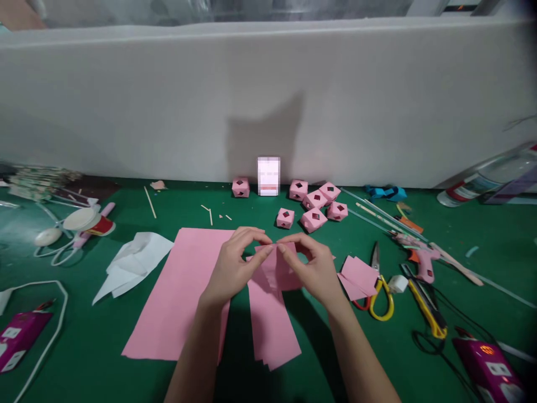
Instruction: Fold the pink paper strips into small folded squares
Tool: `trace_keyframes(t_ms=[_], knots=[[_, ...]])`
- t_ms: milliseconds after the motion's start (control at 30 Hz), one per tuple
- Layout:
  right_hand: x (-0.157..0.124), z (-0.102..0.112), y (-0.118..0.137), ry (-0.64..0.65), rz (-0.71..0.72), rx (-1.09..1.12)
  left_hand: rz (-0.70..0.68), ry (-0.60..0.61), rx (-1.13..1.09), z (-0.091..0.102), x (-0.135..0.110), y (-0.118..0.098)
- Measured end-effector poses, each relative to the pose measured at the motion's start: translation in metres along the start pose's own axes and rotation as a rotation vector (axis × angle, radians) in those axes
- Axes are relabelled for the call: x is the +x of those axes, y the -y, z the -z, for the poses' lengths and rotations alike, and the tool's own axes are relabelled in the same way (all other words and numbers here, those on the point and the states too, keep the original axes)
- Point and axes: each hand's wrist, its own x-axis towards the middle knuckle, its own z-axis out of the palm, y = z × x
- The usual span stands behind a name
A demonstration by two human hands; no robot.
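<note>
My left hand (233, 265) and my right hand (314, 265) meet over the middle of the green table (84, 364), both pinching a small folded piece of pink paper (280, 268) by its top edge. Under them lie a large pink sheet (176, 296) and a stack of pink strips (272, 330). Several finished pink paper cubes (314, 207) with diamond holes stand behind, near the white wall. More small pink squares (361, 275) lie to the right of my right hand.
Yellow-handled scissors (380, 291), a yellow utility knife (428, 305), a pink glue gun (423, 260) and thin sticks (377, 215) lie at right. Crumpled white paper (134, 263), tape and cords sit at left. Magenta power strips (20, 336) occupy both near corners.
</note>
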Motion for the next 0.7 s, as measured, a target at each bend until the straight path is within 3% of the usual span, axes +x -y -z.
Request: trace_keyframes(t_ms=[233,433,533,700], knots=[[0.002,0.004,-0.004,-0.028,0.051,-0.143,-0.076,0.072,0.091,0.004,0.001,0.002],[0.007,0.022,-0.019,-0.189,-0.048,-0.132,-0.047,0.032,0.129,0.01,0.0,0.004],[0.009,0.023,-0.024,-0.084,-0.152,-0.026,-0.07,0.043,0.106,0.008,0.001,0.004],[0.009,0.017,-0.03,0.24,-0.17,-0.075,-0.162,0.062,0.073,0.006,0.0,0.002]])
